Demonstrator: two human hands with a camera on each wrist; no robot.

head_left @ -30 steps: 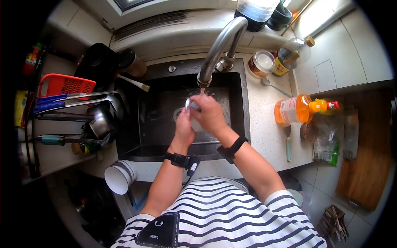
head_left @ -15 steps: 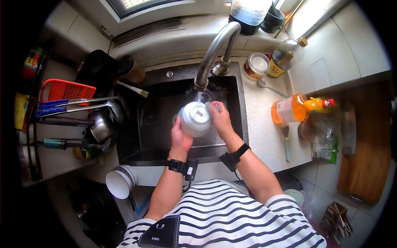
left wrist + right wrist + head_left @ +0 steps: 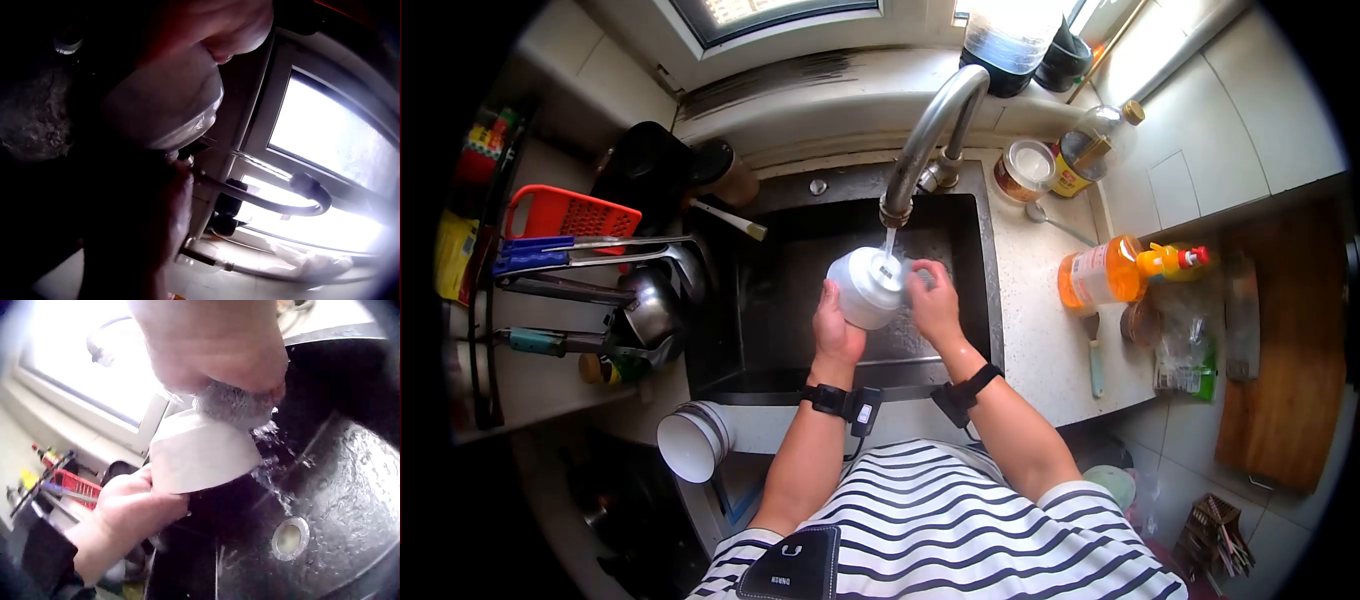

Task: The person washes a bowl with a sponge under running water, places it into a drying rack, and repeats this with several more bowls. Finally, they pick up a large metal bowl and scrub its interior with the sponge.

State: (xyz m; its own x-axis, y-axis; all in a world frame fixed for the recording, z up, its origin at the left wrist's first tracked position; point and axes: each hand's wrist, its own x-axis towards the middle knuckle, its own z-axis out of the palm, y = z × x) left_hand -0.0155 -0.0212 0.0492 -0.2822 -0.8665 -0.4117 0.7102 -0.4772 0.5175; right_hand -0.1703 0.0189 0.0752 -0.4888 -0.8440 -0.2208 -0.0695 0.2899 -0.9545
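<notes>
Head view: I'm seeing the left hand gripping a white bowl, base up, between both hands, tap water hitting it. Left wrist view's super dark, can't tell much beyond the bowl. Right wrist view: the right hand holds a grey scrubber against it. Probably mid-wash; can't tell how much scrubbing's left.

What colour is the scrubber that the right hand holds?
The scrubber is grey, best seen in the right wrist view.
</notes>
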